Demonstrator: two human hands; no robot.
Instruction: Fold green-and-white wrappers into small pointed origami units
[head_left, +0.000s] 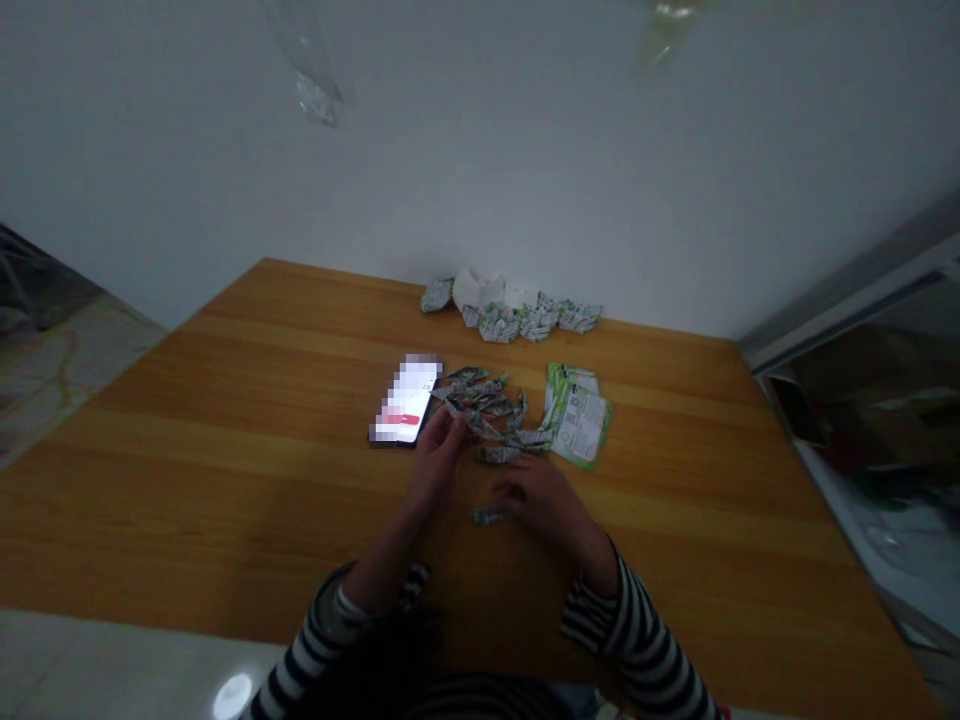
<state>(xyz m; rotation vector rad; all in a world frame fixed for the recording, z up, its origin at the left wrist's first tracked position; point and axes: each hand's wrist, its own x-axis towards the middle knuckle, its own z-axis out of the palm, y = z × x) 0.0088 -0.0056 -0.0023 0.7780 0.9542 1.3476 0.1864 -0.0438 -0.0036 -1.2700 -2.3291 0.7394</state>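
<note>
My left hand [435, 462] is closed at the near-left edge of a loose heap of folded printed-paper pieces [491, 400]. Its thumb and forefinger are pinched at one of these pieces. To the right, my right hand [541, 492] has its fingers curled down towards the table. A small folded paper piece [489, 515] lies by its thumb side; whether the fingers grip anything is hidden. Just beyond the right fingertips is another folded strip [496, 454]. A few flat green-and-white printed sheets [581, 425] overlap at the right of the heap.
A lit phone [409, 400] lies left of the heap. Along the wall at the back of the wooden table [225, 420] stands a row of folded paper shapes [517, 315], some white. A shelf-like unit [862, 500] with a dark interior borders the table's right side.
</note>
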